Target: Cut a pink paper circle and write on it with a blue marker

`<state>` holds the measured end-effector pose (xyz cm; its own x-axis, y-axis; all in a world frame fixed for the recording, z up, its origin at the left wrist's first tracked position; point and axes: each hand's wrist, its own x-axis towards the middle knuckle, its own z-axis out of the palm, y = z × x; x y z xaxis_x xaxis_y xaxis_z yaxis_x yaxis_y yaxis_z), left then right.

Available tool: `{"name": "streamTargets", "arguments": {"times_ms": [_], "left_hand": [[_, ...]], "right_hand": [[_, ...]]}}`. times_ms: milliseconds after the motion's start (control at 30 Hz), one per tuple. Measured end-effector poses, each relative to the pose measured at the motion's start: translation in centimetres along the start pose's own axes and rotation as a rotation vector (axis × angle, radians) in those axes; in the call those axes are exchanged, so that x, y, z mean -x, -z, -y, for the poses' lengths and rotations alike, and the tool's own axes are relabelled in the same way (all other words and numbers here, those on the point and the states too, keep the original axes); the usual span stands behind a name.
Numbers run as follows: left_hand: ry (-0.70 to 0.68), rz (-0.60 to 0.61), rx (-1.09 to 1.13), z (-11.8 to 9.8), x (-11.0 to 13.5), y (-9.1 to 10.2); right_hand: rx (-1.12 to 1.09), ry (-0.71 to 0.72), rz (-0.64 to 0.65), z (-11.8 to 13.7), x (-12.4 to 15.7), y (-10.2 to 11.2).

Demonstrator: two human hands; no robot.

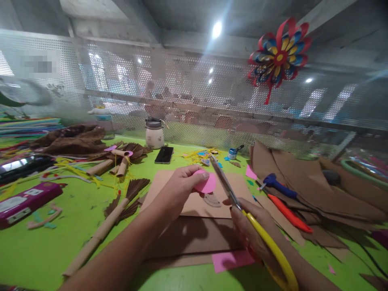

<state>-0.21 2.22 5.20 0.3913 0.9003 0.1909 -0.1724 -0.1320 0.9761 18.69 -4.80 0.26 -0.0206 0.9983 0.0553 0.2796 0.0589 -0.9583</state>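
Note:
Between the thumb and fingers of my left hand [183, 184] is a round piece of pink paper [206, 184]. My right hand [250, 222] grips yellow-handled scissors [263, 236], their blades pointing up and away, just right of the pink paper. The blades look closed or nearly so. Below both hands lie brown cardboard sheets [194, 234], with a clear protractor [212, 200] on the upper one. A pink paper scrap [232, 260] rests at the near edge, partly under my right hand.
Rolled-paper sticks with pleated brown paper [121, 208] lie left, near a purple box [28, 202]. A phone [164, 154] and a lidded jar [154, 133] are behind. An orange-handled tool [289, 214], a blue-handled tool [279, 186] and brown paper [303, 182] lie right.

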Motion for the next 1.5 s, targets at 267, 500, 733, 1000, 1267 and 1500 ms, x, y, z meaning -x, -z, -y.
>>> {"name": "streamTargets", "arguments": {"times_ms": [267, 500, 733, 1000, 1267, 1500], "left_hand": [[0.012, -0.071, 0.064, 0.6, 0.0, -0.5], [0.096, -0.061, 0.167, 1.4, 0.5, -2.1], [0.126, 0.004, 0.110, 2.4, 0.8, -3.1], [0.220, 0.167, 0.155, 2.0, 1.4, -3.6], [0.195, 0.296, 0.184, 2.0, 1.3, -3.5], [0.167, 0.138, 0.166, 2.1, 1.4, -3.2]], "right_hand": [[-0.421, 0.041, -0.038, 0.4, -0.9, -0.1], [-0.486, 0.030, -0.108, 1.4, 0.0, 0.5], [-0.563, 0.171, -0.166, 0.2, -0.5, 0.7], [-0.507, 0.144, -0.200, 0.5, -0.3, 1.3], [-0.538, 0.163, -0.148, 0.2, -0.1, 1.4], [-0.471, 0.205, -0.184, 0.7, -0.2, 1.6]]}}
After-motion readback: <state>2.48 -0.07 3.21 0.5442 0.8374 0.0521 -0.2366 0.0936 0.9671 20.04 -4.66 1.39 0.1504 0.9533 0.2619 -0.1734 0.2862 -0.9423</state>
